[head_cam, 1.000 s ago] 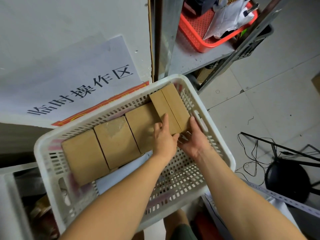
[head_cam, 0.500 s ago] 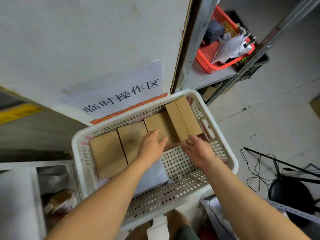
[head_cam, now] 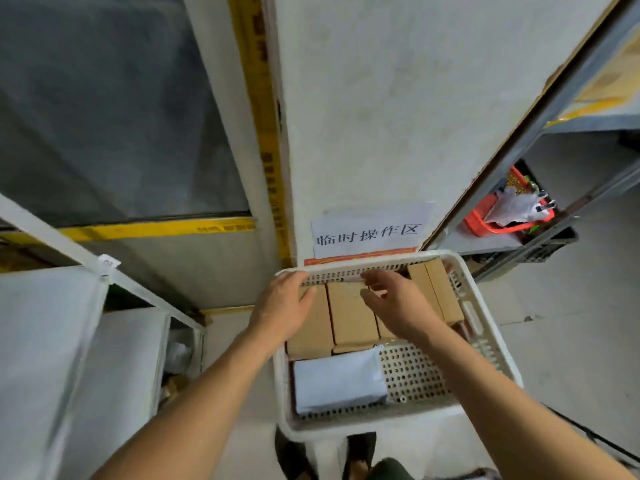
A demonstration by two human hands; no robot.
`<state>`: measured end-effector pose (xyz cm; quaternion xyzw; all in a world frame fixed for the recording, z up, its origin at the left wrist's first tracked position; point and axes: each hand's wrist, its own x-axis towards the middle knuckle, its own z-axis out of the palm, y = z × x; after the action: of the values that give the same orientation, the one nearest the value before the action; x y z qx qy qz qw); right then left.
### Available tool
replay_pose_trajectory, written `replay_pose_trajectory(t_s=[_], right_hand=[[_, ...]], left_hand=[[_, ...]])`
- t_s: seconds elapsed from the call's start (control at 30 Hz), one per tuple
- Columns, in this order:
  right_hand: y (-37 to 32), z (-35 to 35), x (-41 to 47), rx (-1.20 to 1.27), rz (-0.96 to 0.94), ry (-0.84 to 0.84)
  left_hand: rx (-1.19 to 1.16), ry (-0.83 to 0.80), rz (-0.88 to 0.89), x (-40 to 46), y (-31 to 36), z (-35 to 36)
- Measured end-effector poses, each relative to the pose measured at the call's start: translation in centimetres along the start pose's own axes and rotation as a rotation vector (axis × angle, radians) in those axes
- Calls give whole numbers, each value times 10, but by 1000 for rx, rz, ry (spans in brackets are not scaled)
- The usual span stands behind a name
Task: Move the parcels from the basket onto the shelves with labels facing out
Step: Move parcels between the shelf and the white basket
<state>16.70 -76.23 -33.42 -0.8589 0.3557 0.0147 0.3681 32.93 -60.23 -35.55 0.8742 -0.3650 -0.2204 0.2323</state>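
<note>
Parcels (head_cam: 350, 315) lengthwise toward the basket (head_cam: 485, 327) far wall; both hands' (head_cam: 282, 308) grip loose, empty.

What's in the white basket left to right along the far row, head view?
Left hand resting on the leftmost cardboard box → middle cardboard box → right hand over a third box → two narrow boxes standing on edge → the basket's right wall.
</note>
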Motion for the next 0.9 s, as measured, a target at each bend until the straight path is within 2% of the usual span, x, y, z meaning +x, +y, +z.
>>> replay_pose_trajectory(t_s=[0.2,0.43,0.7,0.9], right_hand=[[-113,24,4,-223,-325,-104],[-219,78,-5,-241,-693,-303],[-318,136,-78,-122,-1039,-541],[-380,173,-172,-102,-1304,-774]], left_hand=[[-5,249,-144,-68,-56,-78],[-12,519,-442,-177,-97,-134],[4,877,-763,-338,-93,-161],[41,1108,-999,-464,-76,-162]])
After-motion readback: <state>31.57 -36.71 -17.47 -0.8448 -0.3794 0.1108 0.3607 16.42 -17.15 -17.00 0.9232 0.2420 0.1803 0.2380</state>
